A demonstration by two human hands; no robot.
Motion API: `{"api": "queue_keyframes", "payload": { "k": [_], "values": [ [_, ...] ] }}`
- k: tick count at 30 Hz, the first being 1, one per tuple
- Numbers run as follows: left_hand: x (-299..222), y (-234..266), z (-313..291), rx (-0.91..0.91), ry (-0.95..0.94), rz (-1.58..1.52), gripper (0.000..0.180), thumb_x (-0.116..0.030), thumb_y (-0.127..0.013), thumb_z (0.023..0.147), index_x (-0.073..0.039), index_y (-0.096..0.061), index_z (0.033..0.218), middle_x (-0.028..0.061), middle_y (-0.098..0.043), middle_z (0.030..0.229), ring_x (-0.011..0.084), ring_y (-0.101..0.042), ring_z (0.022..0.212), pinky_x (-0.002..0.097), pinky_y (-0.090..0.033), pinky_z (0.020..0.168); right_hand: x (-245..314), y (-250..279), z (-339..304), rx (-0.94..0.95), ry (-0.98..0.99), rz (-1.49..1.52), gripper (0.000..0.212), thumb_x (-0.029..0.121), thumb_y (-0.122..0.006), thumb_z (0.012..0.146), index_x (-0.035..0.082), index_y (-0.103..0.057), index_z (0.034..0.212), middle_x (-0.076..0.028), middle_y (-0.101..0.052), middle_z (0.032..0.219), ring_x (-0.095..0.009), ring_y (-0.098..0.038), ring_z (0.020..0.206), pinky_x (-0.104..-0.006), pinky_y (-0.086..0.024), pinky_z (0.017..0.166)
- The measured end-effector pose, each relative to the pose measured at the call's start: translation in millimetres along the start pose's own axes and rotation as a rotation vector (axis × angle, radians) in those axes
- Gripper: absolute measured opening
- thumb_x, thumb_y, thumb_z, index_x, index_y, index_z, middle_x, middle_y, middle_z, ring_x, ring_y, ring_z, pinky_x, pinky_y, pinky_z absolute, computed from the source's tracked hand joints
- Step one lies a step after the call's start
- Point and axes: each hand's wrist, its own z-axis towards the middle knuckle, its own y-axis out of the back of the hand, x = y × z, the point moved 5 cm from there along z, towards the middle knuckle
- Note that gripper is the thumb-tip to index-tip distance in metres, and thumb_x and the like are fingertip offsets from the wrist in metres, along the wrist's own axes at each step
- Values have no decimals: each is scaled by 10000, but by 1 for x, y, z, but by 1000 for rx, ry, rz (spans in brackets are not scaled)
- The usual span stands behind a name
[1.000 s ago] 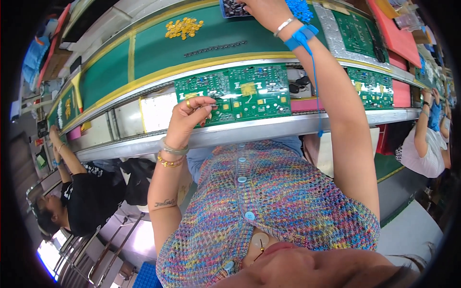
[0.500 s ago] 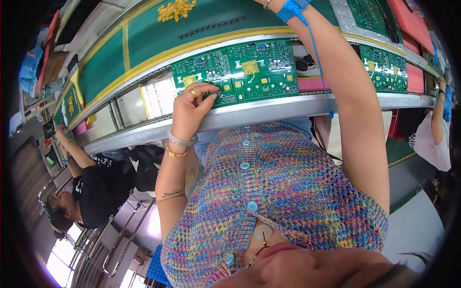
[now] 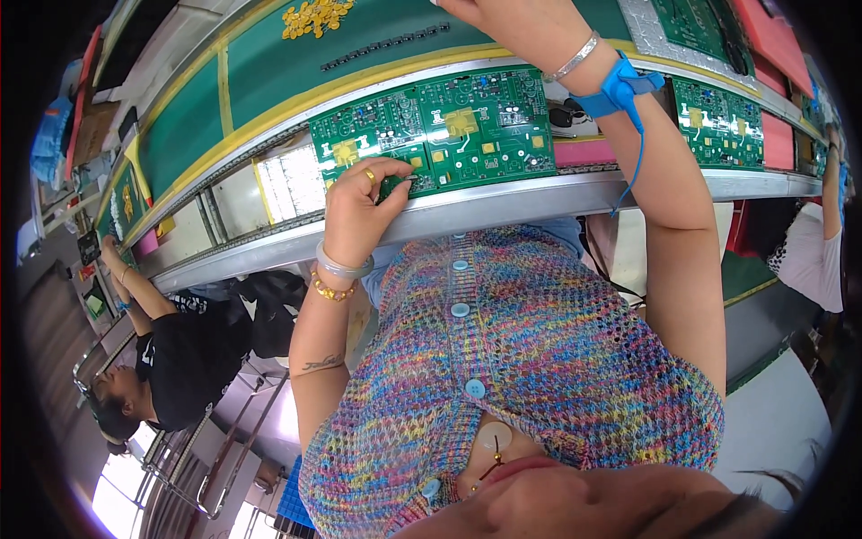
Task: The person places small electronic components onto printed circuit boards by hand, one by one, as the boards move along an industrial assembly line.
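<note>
My left hand (image 3: 357, 205) rests at the near edge of a green circuit board (image 3: 377, 135). Its thumb and forefinger are closed together over the board's near right corner, with a tiny dark piece (image 3: 411, 178) at their tips that is too small to name. A second circuit board (image 3: 489, 117) adjoins it on the right. My right hand (image 3: 512, 25) reaches over the bench at the upper edge, its fingers mostly cut off, so what it holds is hidden. A blue wrist strap (image 3: 620, 88) with a cord is around that wrist.
Yellow round parts (image 3: 316, 18) lie piled on the green mat (image 3: 269, 67), beside a row of black components (image 3: 386, 47). A metal rail (image 3: 485, 208) runs along the near side. More circuit boards (image 3: 718, 126) sit at right. A co-worker (image 3: 193, 350) works at left, another at far right.
My right hand has come down into view from beyond the upper edge. My left hand stays at the board's near corner, fingers still closed together.
</note>
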Motion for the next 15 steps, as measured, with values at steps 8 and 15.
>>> {"api": "queue_keyframes", "payload": {
  "k": [8, 15],
  "values": [
    [-22, -1, -2, -51, -355, 316, 209, -43, -695, 715, -80, -680, 921, 65, -666, 865, 225, -613, 775, 307, -484, 663, 4, 5, -11, 81, -109, 79, 108, 131, -603, 796, 58, -580, 871, -105, -558, 824, -288, -561, 822, -369, -464, 730],
    [-35, -5, -3, -20, -466, 409, 187, -35, -687, 731, -88, -677, 910, 25, -661, 802, 171, -597, 718, 296, -480, 644, 15, 16, -48, 78, -72, 166, 128, 133, -621, 802, 73, -613, 915, -102, -612, 820, -292, -594, 798, -377, -481, 691]
  ]
}}
